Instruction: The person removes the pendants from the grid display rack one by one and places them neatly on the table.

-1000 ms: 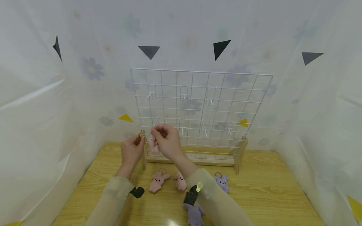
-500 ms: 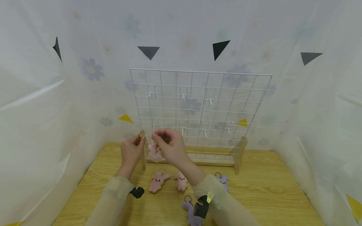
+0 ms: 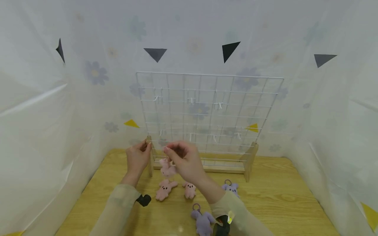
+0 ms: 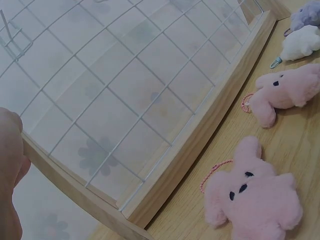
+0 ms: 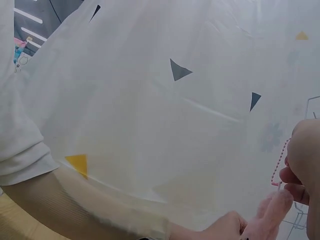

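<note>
My right hand [image 3: 186,162] pinches the pink ball chain [image 5: 280,162] of a small pink plush keychain [image 3: 167,168]. The plush hangs below the fingertips, in front of the white wire grid rack [image 3: 200,113] near its lower left corner. Just above the fingertips is the lower left hook [image 3: 161,132], with nothing on it. My left hand [image 3: 138,157] grips the top of the rack's left wooden upright [image 3: 150,160] between thumb and fingers. In the left wrist view only part of that hand [image 4: 9,165] shows at the edge, beside the wooden upright [image 4: 75,185].
Two pink plush toys [image 3: 165,190] [image 3: 189,190] lie before the rack. Purple plush toys lie farther right [image 3: 231,188] and nearer me [image 3: 203,223]. The left wrist view adds a white plush [image 4: 300,44]. Several bare white hooks [image 3: 220,105] hang on the grid.
My right hand has moved down and to the right, away from the lower left hook, carrying the pink plush keychain by its chain. My left hand has stayed on the wooden upright.
</note>
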The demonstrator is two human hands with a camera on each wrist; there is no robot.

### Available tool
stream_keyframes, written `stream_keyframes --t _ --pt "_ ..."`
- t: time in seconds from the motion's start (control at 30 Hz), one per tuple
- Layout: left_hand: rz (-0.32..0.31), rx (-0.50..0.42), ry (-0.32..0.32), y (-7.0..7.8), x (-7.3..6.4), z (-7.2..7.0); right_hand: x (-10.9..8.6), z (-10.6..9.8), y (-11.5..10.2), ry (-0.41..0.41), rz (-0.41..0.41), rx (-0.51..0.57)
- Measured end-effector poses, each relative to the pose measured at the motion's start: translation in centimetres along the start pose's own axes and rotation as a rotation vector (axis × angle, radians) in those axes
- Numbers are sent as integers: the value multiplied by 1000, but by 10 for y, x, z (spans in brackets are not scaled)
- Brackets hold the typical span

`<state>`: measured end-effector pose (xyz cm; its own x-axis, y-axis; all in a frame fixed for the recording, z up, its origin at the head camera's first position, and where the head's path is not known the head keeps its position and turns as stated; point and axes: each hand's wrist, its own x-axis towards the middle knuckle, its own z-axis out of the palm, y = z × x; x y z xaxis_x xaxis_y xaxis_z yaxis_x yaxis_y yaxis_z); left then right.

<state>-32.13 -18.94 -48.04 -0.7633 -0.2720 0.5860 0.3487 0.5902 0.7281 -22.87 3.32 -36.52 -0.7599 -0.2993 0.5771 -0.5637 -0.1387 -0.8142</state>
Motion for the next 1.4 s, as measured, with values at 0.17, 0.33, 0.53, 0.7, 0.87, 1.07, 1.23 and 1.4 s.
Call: stream_keyframes --t 0.17,0.33,0.53,0.7,0.87,1.07,1.23,1.4 --pt "-13 -19 -22 0 3 2 -9 -6 0 0 -26 -22" --pt "-42 -14 -21 -1 2 -1 -17 -8 1 -17 -26 -31" --pt "-36 1 -15 -3 1 -1 -26 -11 0 -31 -7 -7" --pt "-28 -2 -10 -3 1 -1 -33 -15 1 -54 -9 3" --pt "-41 1 -13 -3 1 0 -42 -20 4 -69 9 -16" --pt "-45 0 -19 -3 1 0 -54 -25 13 -101 44 -26" --pt "-40 -7 -24 -2 1 -1 -65 -26 18 -148 91 -15" --pt "-41 0 -25 -2 2 -1 -73 -26 20 -187 132 -20"
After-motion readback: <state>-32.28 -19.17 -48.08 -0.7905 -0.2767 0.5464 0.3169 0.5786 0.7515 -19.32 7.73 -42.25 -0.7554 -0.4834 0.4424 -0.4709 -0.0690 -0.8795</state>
